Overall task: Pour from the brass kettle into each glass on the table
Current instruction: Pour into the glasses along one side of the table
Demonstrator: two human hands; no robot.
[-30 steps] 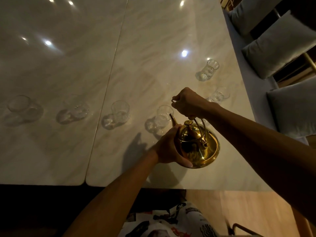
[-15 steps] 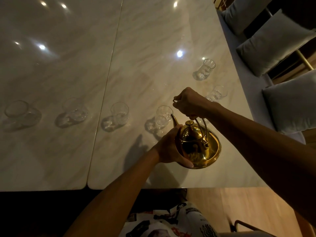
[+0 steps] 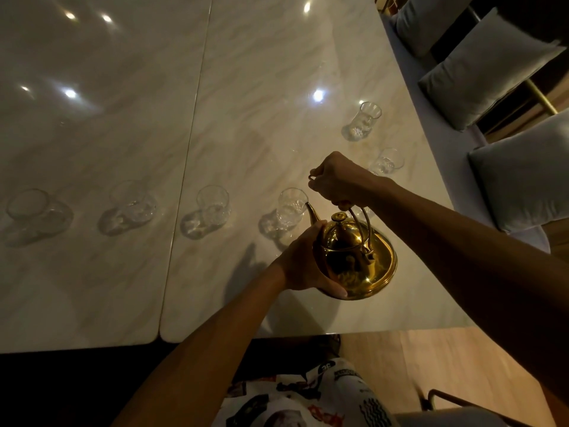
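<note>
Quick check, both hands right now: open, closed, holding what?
Left hand: curled round the kettle body, holding it.
Right hand: closed, holding the kettle from above.

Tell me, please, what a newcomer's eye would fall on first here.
The gleaming brass kettle at the table's front right stands out first, its handle gripped by the right hand and its body cupped by the left hand. Its spout points toward the nearest glass, the right end of a row of four; two more glasses stand behind, further right.
</note>
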